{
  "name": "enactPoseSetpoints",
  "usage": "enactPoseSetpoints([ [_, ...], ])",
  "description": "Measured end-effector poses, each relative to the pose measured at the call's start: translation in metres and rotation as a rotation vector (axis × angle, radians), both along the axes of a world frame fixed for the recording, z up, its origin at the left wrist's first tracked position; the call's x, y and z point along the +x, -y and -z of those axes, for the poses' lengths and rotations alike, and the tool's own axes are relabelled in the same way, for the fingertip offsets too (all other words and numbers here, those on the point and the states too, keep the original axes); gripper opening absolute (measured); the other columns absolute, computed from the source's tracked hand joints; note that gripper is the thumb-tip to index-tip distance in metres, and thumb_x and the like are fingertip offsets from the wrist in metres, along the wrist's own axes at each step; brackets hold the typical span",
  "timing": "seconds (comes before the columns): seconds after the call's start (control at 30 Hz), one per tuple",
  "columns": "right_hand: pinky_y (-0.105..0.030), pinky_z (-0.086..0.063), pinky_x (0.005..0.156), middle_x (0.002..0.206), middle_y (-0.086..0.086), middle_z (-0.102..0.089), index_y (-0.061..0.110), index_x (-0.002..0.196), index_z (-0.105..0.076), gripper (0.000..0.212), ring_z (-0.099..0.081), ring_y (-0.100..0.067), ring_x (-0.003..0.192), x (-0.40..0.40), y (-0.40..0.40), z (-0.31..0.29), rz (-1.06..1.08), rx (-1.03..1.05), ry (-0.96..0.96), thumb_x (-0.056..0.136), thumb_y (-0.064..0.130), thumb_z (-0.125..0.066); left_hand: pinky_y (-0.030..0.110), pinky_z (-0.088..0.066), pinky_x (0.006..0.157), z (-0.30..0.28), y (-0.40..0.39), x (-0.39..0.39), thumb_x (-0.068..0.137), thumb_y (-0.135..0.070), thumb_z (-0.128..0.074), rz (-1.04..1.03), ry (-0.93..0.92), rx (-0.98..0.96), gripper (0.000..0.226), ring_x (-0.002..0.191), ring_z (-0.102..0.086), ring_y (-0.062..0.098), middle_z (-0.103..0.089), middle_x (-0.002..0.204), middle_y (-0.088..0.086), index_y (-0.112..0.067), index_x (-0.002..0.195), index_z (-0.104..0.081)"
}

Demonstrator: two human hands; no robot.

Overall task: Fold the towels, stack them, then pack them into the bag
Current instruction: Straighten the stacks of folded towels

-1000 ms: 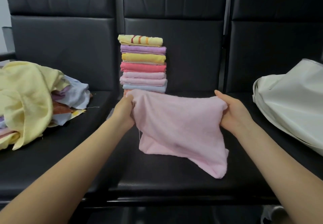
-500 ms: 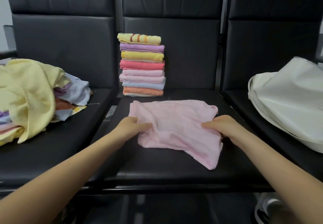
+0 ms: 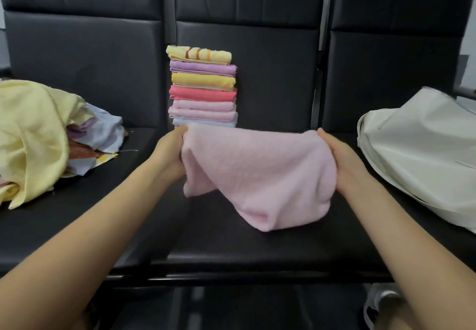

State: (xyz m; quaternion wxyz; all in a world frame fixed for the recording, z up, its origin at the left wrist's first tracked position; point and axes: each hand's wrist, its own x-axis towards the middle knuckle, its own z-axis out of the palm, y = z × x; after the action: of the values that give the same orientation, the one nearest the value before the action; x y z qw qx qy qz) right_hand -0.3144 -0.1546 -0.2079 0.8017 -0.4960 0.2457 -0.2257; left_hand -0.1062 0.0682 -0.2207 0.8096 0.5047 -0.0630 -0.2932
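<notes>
pink towel is held above the middle seat, gripped at its left edge by the left hand and at its right edge by the right hand. folded stack is set behind it; unfolded pile left, white bag right.

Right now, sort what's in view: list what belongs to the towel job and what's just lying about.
Part of the job:
- pink towel, held by left hand and right hand
- folded stack
- unfolded pile
- white bag

Just there:
- black seats
- shoe on the floor
</notes>
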Motion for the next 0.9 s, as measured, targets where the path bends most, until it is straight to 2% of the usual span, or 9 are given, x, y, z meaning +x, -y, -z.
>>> enactPoseSetpoints([
  [0.13,-0.034,-0.049,0.088,0.109,-0.01,-0.07,0.007,0.121,-0.062,0.033,-0.066,-0.022,0.103,0.009,0.011,0.014,-0.07,-0.001,0.008,0.097,0.028,-0.056,0.034,-0.053,0.082,0.016,-0.002,0.002,0.091,-0.018,-0.056,-0.09,0.105,0.158,0.021,0.098,-0.065,0.021,-0.068,0.11,0.008,-0.011,0.109,-0.064],
  [0.2,-0.038,-0.045,0.102,0.127,-0.009,-0.064,0.01,0.13,-0.059,0.063,-0.063,-0.023,0.114,0.011,0.018,0.026,-0.164,-0.106,-0.144,0.076,0.037,-0.078,0.039,-0.052,0.09,0.027,-0.004,0.002,0.09,-0.022,-0.061,-0.063,0.155,0.278,0.014,0.097,-0.064,0.024,-0.067,0.109,0.013,-0.013,0.101,-0.064],
  [0.27,-0.04,-0.043,0.105,0.129,-0.006,-0.063,0.013,0.13,-0.059,0.092,-0.061,-0.022,0.116,0.008,0.026,0.037,-0.23,-0.248,-0.358,0.051,0.047,-0.092,0.035,-0.05,0.078,0.033,-0.01,-0.004,0.095,-0.025,-0.06,-0.002,0.21,0.402,0.017,0.079,-0.06,0.022,-0.064,0.088,0.012,-0.018,0.082,-0.052],
  [0.43,-0.027,-0.043,0.067,0.073,0.0,-0.064,0.012,0.084,-0.068,0.027,-0.056,-0.015,0.071,-0.01,0.01,0.032,-0.392,-0.737,-0.678,0.079,0.038,-0.076,0.024,-0.038,0.062,0.039,-0.03,-0.02,0.078,-0.045,-0.074,0.229,0.581,0.844,0.04,0.065,-0.05,0.014,-0.058,0.07,0.003,-0.006,0.077,-0.067],
  [0.53,-0.029,-0.049,0.075,0.074,0.001,-0.068,0.009,0.073,-0.065,0.022,-0.063,-0.018,0.076,-0.018,-0.002,0.035,-0.394,-0.861,-0.516,0.088,0.024,-0.068,0.022,-0.038,0.064,0.04,-0.033,-0.038,0.091,-0.024,-0.062,0.23,0.781,0.807,0.029,0.067,-0.05,0.011,-0.055,0.068,-0.002,-0.009,0.066,-0.06],
  [0.63,-0.037,-0.051,0.088,0.104,-0.003,-0.069,0.011,0.101,-0.067,0.019,-0.065,-0.022,0.101,-0.024,-0.011,0.038,-0.133,-0.619,-0.26,0.098,0.024,-0.054,0.029,-0.042,0.072,0.035,-0.04,-0.043,0.097,-0.018,-0.046,-0.034,0.793,0.617,0.024,0.077,-0.052,0.015,-0.058,0.08,0.001,-0.012,0.075,-0.054],
  [0.73,-0.043,-0.053,0.092,0.119,-0.012,-0.068,0.001,0.118,-0.062,0.028,-0.066,-0.026,0.108,-0.029,-0.012,0.028,0.018,-0.312,-0.098,0.1,0.018,-0.048,0.032,-0.044,0.065,0.021,-0.045,-0.047,0.088,-0.014,-0.04,-0.11,0.716,0.425,0.026,0.064,-0.051,0.019,-0.058,0.061,0.0,-0.01,0.067,-0.053],
  [0.83,-0.039,-0.053,0.087,0.128,-0.021,-0.061,-0.005,0.115,-0.057,0.03,-0.065,-0.029,0.107,-0.034,-0.011,0.009,0.113,-0.014,0.041,0.1,0.02,-0.049,0.028,-0.04,0.059,0.003,-0.043,-0.051,0.09,-0.015,-0.044,-0.188,0.453,0.236,0.032,0.061,-0.049,0.013,-0.055,0.051,-0.009,-0.018,0.06,-0.053],
  [0.9,-0.04,-0.049,0.089,0.135,-0.018,-0.055,0.001,0.124,-0.053,0.034,-0.058,-0.034,0.115,-0.038,-0.009,-0.001,0.208,0.052,0.035,0.101,0.026,-0.048,0.029,-0.045,0.068,-0.005,-0.041,-0.043,0.094,-0.023,-0.05,-0.164,0.274,0.138,0.025,0.07,-0.057,0.015,-0.063,0.07,-0.001,-0.016,0.072,-0.059],
])
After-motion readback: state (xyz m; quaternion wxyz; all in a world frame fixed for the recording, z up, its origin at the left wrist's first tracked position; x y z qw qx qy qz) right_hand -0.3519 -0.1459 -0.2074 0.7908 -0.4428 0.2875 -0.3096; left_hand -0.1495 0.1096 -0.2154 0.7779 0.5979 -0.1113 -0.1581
